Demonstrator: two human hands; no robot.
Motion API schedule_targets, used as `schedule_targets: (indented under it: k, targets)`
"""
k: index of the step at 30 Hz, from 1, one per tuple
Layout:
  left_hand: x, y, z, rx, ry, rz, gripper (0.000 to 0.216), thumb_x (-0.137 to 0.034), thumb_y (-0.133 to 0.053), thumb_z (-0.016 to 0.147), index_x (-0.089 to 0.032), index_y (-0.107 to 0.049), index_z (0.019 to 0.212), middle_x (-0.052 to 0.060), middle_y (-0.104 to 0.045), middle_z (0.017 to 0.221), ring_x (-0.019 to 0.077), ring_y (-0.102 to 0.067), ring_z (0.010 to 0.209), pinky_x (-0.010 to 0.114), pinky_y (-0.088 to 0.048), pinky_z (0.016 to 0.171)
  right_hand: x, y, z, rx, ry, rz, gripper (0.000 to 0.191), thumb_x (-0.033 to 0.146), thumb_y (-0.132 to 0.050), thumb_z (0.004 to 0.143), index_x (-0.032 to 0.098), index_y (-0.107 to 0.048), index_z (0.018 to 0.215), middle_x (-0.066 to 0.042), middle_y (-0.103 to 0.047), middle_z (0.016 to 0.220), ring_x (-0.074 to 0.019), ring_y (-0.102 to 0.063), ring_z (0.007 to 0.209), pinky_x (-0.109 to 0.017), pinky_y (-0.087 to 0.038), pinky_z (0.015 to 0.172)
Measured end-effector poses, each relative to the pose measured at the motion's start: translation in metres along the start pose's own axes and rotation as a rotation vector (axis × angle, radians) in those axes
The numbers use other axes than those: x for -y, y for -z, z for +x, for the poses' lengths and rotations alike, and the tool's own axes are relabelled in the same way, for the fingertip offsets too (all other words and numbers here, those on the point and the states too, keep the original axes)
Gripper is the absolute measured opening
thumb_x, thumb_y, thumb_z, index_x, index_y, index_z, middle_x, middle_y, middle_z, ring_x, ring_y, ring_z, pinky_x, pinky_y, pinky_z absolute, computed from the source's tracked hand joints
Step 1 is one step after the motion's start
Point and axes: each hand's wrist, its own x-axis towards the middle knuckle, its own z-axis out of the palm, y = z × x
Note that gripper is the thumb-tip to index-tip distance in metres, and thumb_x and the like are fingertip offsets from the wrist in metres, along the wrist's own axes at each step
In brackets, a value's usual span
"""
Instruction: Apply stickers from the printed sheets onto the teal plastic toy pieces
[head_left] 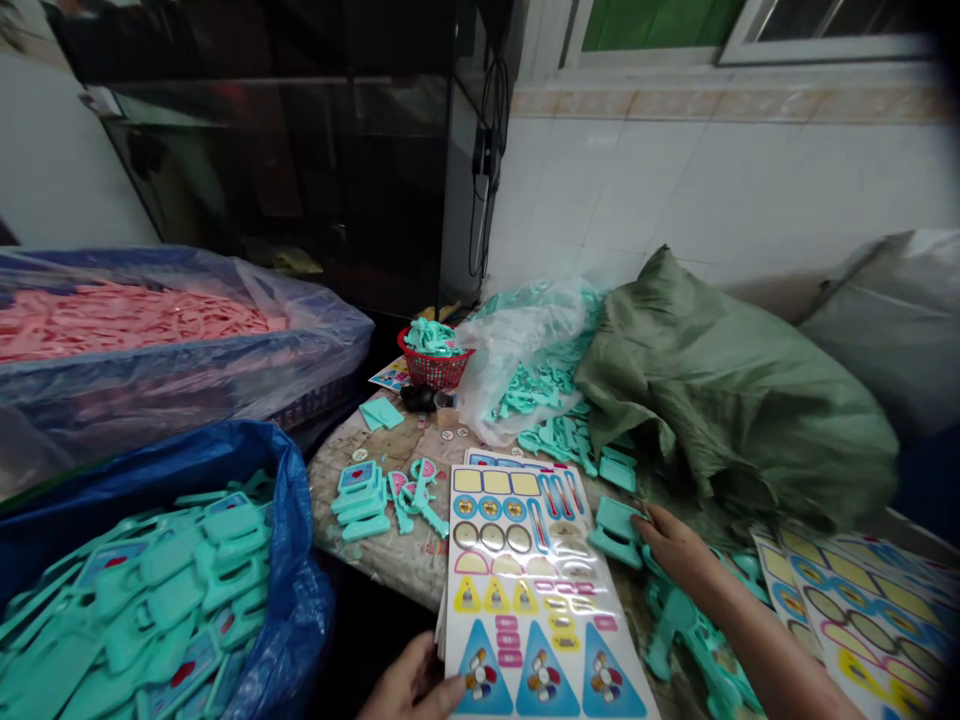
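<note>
A stack of sticker sheets lies at the near edge of the table, printed with yellow panels, circles, thermometers and blue triangles. My left hand pinches its lower left edge, thumb on top; the other fingers are partly hidden. To the right of the stack, my right hand closes its fingertips on the edge of a flat teal plastic piece with a handle slot. More loose teal parts lie under my right forearm. Left of the sheets sit a small pile of stickered teal pieces and several teal parts with pink fan-shaped stickers.
A blue bag of teal pieces stands at lower left, below a plastic-lined bin of pink parts. A red basket, a clear bag and a green sack crowd the table's back. More sticker sheets lie right.
</note>
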Motion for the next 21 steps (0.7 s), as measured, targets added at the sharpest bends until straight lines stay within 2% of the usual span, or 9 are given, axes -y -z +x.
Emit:
schedule_targets:
  k: [2,8,13,16,19,21]
  targets:
    - [-0.008,-0.007,0.002,0.005,0.002,-0.036,0.049,-0.05,-0.067,0.068,-0.014,-0.057,0.101,0.01,-0.066,0.109,0.0252,-0.059,0.105,0.039,-0.045,0.094,-0.001,0.0,-0.001,-0.018,0.003,-0.005,0.029,0.039,-0.043,0.07,0.02,-0.061,0.082,-0.01,-0.069,0.086,-0.0273,-0.061,0.088,-0.035,-0.045,0.079]
    - [-0.015,-0.016,0.002,-0.194,0.131,-0.104,0.047,-0.053,-0.071,0.06,-0.013,-0.059,0.083,0.006,-0.071,0.081,0.0234,-0.065,0.08,0.034,-0.051,0.072,0.013,0.004,-0.021,-0.029,0.064,0.019,0.042,0.043,-0.04,0.074,0.017,-0.062,0.099,-0.014,-0.066,0.102,-0.0305,-0.056,0.102,-0.043,-0.04,0.092]
    - [-0.023,-0.019,0.003,-0.287,0.144,0.0,0.047,-0.056,-0.07,0.058,-0.013,-0.058,0.072,0.0,-0.064,0.061,0.0121,-0.058,0.056,0.021,-0.043,0.05,0.045,0.0,-0.061,0.088,0.124,0.099,0.039,0.047,-0.041,0.079,0.02,-0.063,0.097,-0.01,-0.067,0.103,-0.0256,-0.061,0.097,-0.037,-0.047,0.086]
    - [-0.026,-0.02,0.005,-0.326,0.154,0.011,0.052,-0.062,-0.069,0.052,-0.014,-0.057,0.067,-0.002,-0.06,0.056,0.0095,-0.052,0.049,0.02,-0.04,0.045,0.06,-0.009,-0.089,0.182,0.169,0.137,0.038,0.047,-0.04,0.082,0.02,-0.064,0.095,-0.009,-0.067,0.099,-0.0241,-0.061,0.094,-0.035,-0.049,0.083]
    - [-0.026,-0.02,0.007,-0.326,0.16,0.021,0.054,-0.065,-0.066,0.054,-0.014,-0.056,0.068,-0.001,-0.061,0.056,0.0102,-0.054,0.049,0.02,-0.04,0.045,0.065,-0.024,-0.118,0.274,0.256,0.069,0.039,0.045,-0.049,0.08,0.019,-0.062,0.106,-0.011,-0.062,0.106,-0.0244,-0.059,0.1,-0.035,-0.048,0.086]
    - [-0.027,-0.021,0.006,-0.309,0.152,0.04,0.054,-0.065,-0.063,0.057,-0.013,-0.055,0.069,0.0,-0.062,0.056,0.0104,-0.055,0.048,0.02,-0.039,0.045,0.064,-0.036,-0.133,0.337,0.301,-0.059,0.052,0.036,-0.061,0.071,0.02,-0.055,0.119,-0.012,-0.055,0.116,-0.0259,-0.058,0.102,-0.035,-0.049,0.085]
